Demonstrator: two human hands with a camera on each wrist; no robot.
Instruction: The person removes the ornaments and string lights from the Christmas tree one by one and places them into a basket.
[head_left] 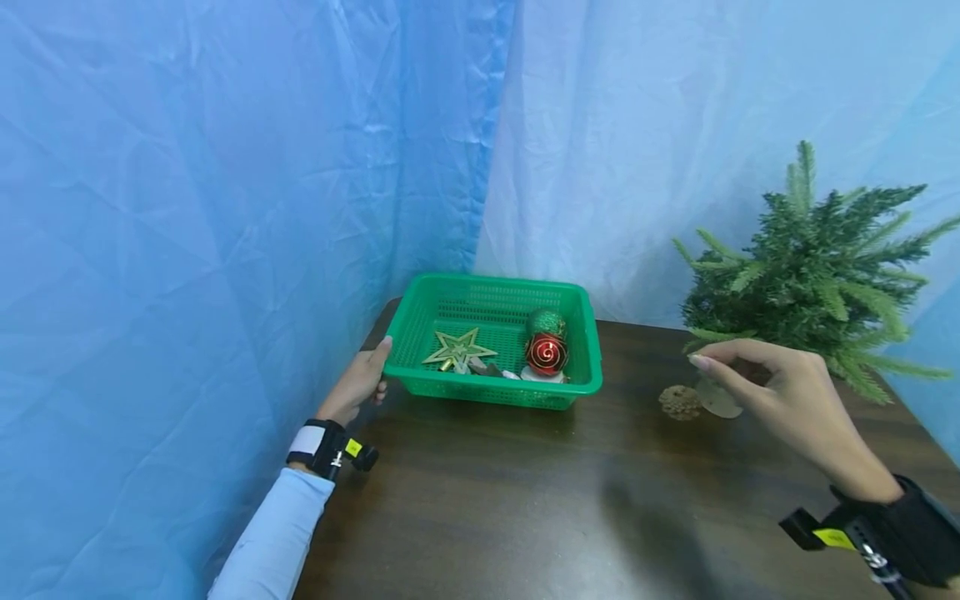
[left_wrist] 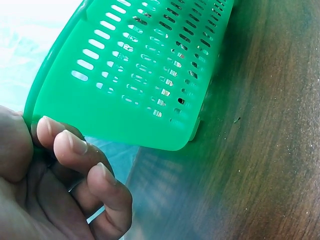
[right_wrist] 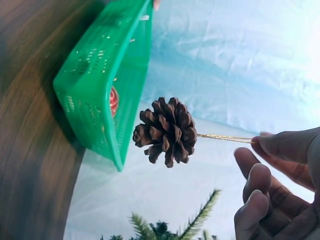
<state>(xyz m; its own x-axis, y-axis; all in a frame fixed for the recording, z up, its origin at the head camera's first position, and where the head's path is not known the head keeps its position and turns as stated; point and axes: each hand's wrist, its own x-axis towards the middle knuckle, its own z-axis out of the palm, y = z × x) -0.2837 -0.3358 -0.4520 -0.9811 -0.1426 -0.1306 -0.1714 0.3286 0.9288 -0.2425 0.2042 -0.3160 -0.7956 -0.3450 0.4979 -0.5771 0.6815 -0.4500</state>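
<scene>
My left hand (head_left: pixel 360 379) grips the left end of a green plastic basket (head_left: pixel 487 388), thumb on the rim and fingers curled below it. Inside the basket lie a gold-green star (head_left: pixel 459 350), a red ball ornament (head_left: pixel 546 354) with a swirl, a green glittery ball (head_left: pixel 546 322) and several small pieces hard to make out. Between thumb and forefinger, my right hand (head_left: pixel 780 392) pinches the gold string (right_wrist: pixel 225 137) of a brown pine cone (right_wrist: pixel 167 132). The cone hangs free above the table, right of the basket and in front of the small tree.
A small artificial fir tree (head_left: pixel 810 283) stands at the back right of the dark wooden table (head_left: pixel 525 492). Beside the cone shows a pale round thing (head_left: pixel 717 400), partly behind my right hand. Blue cloth (head_left: pixel 225 208) hangs along the left and back.
</scene>
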